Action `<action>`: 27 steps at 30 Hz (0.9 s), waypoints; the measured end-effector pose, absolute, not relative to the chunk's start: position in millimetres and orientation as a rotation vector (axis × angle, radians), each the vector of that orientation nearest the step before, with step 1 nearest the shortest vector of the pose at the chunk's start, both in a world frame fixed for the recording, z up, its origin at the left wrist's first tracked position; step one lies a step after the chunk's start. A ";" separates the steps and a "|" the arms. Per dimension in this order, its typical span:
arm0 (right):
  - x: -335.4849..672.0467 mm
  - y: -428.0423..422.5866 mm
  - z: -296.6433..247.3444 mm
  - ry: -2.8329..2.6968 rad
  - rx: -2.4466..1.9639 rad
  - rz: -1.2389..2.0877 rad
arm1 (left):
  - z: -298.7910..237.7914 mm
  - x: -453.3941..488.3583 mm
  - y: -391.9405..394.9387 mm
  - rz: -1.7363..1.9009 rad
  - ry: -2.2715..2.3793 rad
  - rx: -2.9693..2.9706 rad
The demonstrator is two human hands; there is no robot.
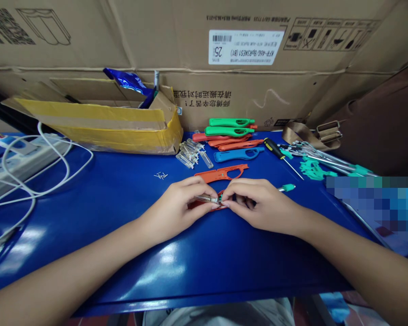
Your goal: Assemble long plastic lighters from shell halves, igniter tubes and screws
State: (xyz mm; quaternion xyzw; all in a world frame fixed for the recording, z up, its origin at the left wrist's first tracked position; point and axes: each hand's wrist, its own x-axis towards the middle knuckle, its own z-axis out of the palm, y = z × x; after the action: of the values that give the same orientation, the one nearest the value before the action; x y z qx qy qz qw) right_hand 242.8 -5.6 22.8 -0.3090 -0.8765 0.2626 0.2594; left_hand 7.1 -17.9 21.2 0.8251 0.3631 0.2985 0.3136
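Observation:
Both hands meet at the middle of the blue table (197, 258). My left hand (182, 203) pinches a small clear tube part (206, 198) against a red plastic handle shell (221, 206) lying under the fingers. My right hand (258, 203) is closed on the same red shell from the right, fingertips touching the left hand's. A second red handle shell (221, 173) lies just beyond the hands. A green-tipped metal shaft (287, 187) pokes out past my right hand.
A pile of green, red and blue handle shells (233, 136) sits at the back. Clear tube parts (192, 153) lie beside a yellow-taped cardboard box (102, 124). A screwdriver (279, 151) and metal shafts (326, 160) are at right, a power strip with white cables (23, 158) at left.

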 end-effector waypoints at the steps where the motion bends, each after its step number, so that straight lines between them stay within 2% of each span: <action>1: 242.7 -5.5 22.5 -2.374 -0.835 0.711 | 20.9 7.0 -17.8 0.784 0.955 2.180; 27: 240.8 -6.0 20.1 -2.415 -0.807 0.716 | 17.7 6.4 -16.8 0.772 0.910 2.203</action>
State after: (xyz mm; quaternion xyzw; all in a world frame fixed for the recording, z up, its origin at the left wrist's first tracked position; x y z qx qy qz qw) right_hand 240.8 -6.0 20.1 -0.2956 -0.8851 0.2624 0.2457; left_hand 6.4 -16.8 17.7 0.8352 0.3450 0.2927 0.3127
